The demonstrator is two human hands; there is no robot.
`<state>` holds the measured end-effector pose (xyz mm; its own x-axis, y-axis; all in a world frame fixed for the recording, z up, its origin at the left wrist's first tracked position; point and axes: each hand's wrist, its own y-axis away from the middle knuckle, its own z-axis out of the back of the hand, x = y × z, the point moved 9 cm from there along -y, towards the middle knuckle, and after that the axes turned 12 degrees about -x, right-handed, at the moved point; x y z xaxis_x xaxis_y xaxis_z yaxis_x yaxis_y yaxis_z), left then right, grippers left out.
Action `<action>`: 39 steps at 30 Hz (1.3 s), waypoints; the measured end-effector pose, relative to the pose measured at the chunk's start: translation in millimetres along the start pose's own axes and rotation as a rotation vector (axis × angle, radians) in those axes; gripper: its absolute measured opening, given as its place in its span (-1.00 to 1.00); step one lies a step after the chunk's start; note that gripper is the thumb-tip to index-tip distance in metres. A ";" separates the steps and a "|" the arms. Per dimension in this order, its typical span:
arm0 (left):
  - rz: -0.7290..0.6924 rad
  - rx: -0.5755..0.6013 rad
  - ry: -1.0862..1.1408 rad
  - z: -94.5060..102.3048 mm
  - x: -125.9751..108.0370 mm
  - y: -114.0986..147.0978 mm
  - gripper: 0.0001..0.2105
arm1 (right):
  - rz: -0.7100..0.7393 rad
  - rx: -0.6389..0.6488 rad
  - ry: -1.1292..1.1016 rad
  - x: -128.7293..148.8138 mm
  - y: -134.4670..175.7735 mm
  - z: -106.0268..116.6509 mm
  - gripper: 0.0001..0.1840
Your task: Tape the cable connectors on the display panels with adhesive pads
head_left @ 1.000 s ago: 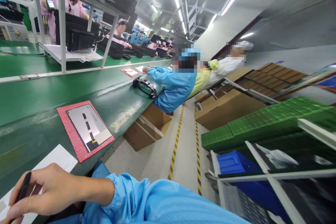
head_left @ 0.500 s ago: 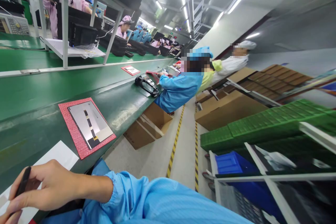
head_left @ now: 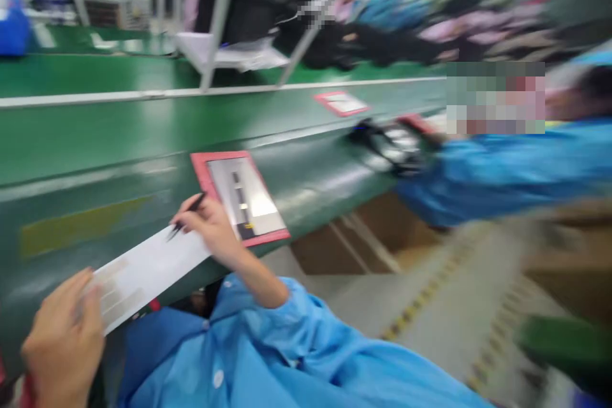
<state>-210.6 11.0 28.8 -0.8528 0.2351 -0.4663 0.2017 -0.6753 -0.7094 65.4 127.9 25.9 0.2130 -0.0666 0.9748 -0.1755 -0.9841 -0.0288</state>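
My right hand point(head_left: 210, 226) grips a slim black pen-like tool point(head_left: 195, 204), its lower end over a long white sheet point(head_left: 157, 261). Blur hides whether the tool is a pen or tweezers. My left hand point(head_left: 64, 338) pinches the sheet's left end between thumb and fingers. Faint beige patches, like labels, show on the sheet beside that thumb. Just beyond my right hand lies a flat display panel point(head_left: 262, 197) with a dark flex strip, on a pink bubble-wrap pad point(head_left: 203, 169) on the green bench.
A co-worker's blue sleeve point(head_left: 502, 166) is at the right, near a black looped object point(head_left: 382, 146) on the bench. Farther back lies another pink pad point(head_left: 329, 102) with a panel. Below the bench stands a cardboard box point(head_left: 335, 248); white shelf legs point(head_left: 220, 19) rise behind.
The view has swung left and blurred. My left hand has come into sight at the sheet. My right hand, still gripping the tool, now appears over the sheet's far end, near the pad.
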 end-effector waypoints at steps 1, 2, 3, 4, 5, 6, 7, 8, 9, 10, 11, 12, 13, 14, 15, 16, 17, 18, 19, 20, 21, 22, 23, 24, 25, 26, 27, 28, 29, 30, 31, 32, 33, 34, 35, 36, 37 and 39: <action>-0.067 0.022 -0.049 2.0 -8.7 1.6 -0.67 | -0.025 -0.014 -0.028 -4.8 0.1 8.8 -0.50; -0.097 0.101 -0.102 -3.0 -12.1 5.3 -0.69 | -0.050 -0.028 -0.054 -11.4 -0.3 16.1 -0.54; -0.106 0.158 -0.159 -7.2 -11.7 9.3 -0.70 | -0.070 -0.043 -0.079 -18.4 -0.7 21.5 -0.55; -0.105 0.211 -0.209 -11.6 -9.1 13.9 -0.70 | -0.095 -0.045 -0.095 -25.7 -0.4 23.8 -0.58; -0.098 0.261 -0.246 -15.5 -5.8 18.7 -0.71 | -0.113 -0.050 -0.102 -31.4 0.7 24.4 -0.60; -0.088 0.302 -0.268 -18.2 -3.4 23.4 -0.72 | -0.113 -0.059 -0.079 -34.5 2.9 23.9 -0.60; -0.075 0.336 -0.281 -19.9 -2.1 27.4 -0.72 | -0.107 -0.061 -0.041 -35.5 6.5 21.3 -0.60; -0.063 0.362 -0.285 -20.9 -2.5 30.5 -0.73 | -0.099 -0.055 0.003 -35.2 11.1 16.7 -0.61; -0.051 0.380 -0.283 -21.3 -4.2 32.6 -0.72 | -0.090 -0.039 0.047 -34.4 16.4 10.1 -0.61; -0.040 0.393 -0.280 -21.5 -6.8 33.7 -0.72 | -0.086 -0.014 0.084 -34.3 22.0 1.8 -0.63; -0.032 0.402 -0.274 -21.8 -10.0 34.1 -0.71 | -0.091 0.016 0.109 -35.4 27.2 -7.3 -0.66; -0.026 0.410 -0.269 -22.4 -13.4 34.1 -0.70 | -0.099 0.044 0.126 -37.6 31.6 -16.3 -0.68; -0.023 0.419 -0.261 -23.6 -17.0 34.1 -0.68 | -0.108 0.066 0.137 -40.7 34.8 -24.6 -0.71; -0.024 0.432 -0.255 -25.6 -20.5 34.5 -0.66 | -0.118 0.083 0.143 -44.7 36.6 -31.9 -0.73; -0.027 0.448 -0.253 -28.0 -23.7 35.3 -0.64 | -0.127 0.094 0.144 -48.9 37.2 -37.9 -0.75; -0.033 0.465 -0.256 -30.7 -26.4 36.5 -0.62 | -0.131 0.098 0.142 -52.9 36.6 -42.4 -0.76; -0.039 0.479 -0.262 -33.2 -28.4 37.9 -0.61 | -0.129 0.096 0.140 -56.3 35.0 -45.6 -0.78; -0.043 0.489 -0.271 -35.2 -29.8 39.1 -0.60 | -0.124 0.091 0.141 -59.3 33.0 -47.5 -0.79; -0.047 0.493 -0.279 -36.6 -30.5 40.1 -0.59 | -0.118 0.085 0.145 -61.8 30.8 -48.7 -0.80; -0.050 0.493 -0.284 -37.4 -30.9 40.8 -0.59 | -0.114 0.079 0.151 -64.2 28.8 -49.1 -0.81; -0.052 0.492 -0.282 -37.9 -31.1 41.4 -0.58 | -0.115 0.076 0.159 -66.4 27.3 -49.3 -0.82; -0.055 0.490 -0.278 -38.0 -31.2 41.9 -0.58 | -0.117 0.075 0.167 -68.5 26.3 -49.3 -0.83; -0.057 0.487 -0.273 -37.9 -31.3 42.2 -0.58 | -0.118 0.071 0.173 -69.9 25.7 -48.9 -0.84; -0.059 0.485 -0.268 -37.9 -31.5 42.4 -0.58 | -0.114 0.065 0.177 -70.5 25.3 -48.3 -0.85; -0.060 0.483 -0.263 -37.7 -31.7 42.5 -0.58 | -0.105 0.057 0.179 -70.5 25.0 -47.5 -0.85; -0.060 0.480 -0.258 -37.6 -32.1 42.4 -0.58 | -0.092 0.051 0.182 -70.0 24.9 -46.9 -0.86; -0.059 0.476 -0.254 -37.4 -32.5 42.2 -0.58 | -0.082 0.050 0.185 -69.6 24.9 -46.5 -0.86; -0.057 0.474 -0.251 -37.5 -32.8 41.9 -0.58 | -0.074 0.051 0.188 -69.5 24.9 -46.4 -0.86; -0.054 0.475 -0.251 -37.8 -33.0 41.6 -0.57 | -0.072 0.056 0.192 -69.7 24.7 -46.5 -0.86; -0.051 0.477 -0.251 -38.1 -33.0 41.3 -0.57 | -0.072 0.065 0.197 -70.0 24.3 -46.8 -0.86; -0.048 0.480 -0.251 -38.5 -33.0 41.0 -0.57 | -0.075 0.077 0.203 -70.5 23.7 -47.4 -0.87; -0.044 0.487 -0.252 -39.1 -32.8 40.8 -0.56 | -0.079 0.090 0.212 -71.1 22.8 -48.2 -0.87; -0.041 0.495 -0.252 -39.7 -32.5 40.7 -0.56 | -0.083 0.105 0.223 -71.6 21.5 -49.3 -0.88; -0.038 0.500 -0.252 -40.0 -32.2 40.5 -0.55 | -0.088 0.121 0.236 -72.1 19.9 -50.9 -0.88; -0.034 0.504 -0.252 -40.2 -31.9 40.2 -0.54 | -0.093 0.139 0.252 -72.6 18.1 -52.8 -0.89; -0.031 0.506 -0.251 -40.3 -31.7 39.9 -0.53 | -0.096 0.158 0.268 -73.1 16.1 -55.0 -0.88; -0.029 0.507 -0.251 -40.4 -31.6 39.6 -0.53 | -0.098 0.177 0.284 -73.5 14.1 -57.6 -0.88; -0.026 0.507 -0.246 -40.4 -31.9 39.0 -0.52 | -0.102 0.220 0.310 -74.8 10.9 -63.8 -0.87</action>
<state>-156.0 5.3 -5.3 -0.9539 0.1273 -0.2719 -0.0259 -0.9372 -0.3479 -13.7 132.6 -33.2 -0.0876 0.0530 0.9947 0.0494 -0.9971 0.0575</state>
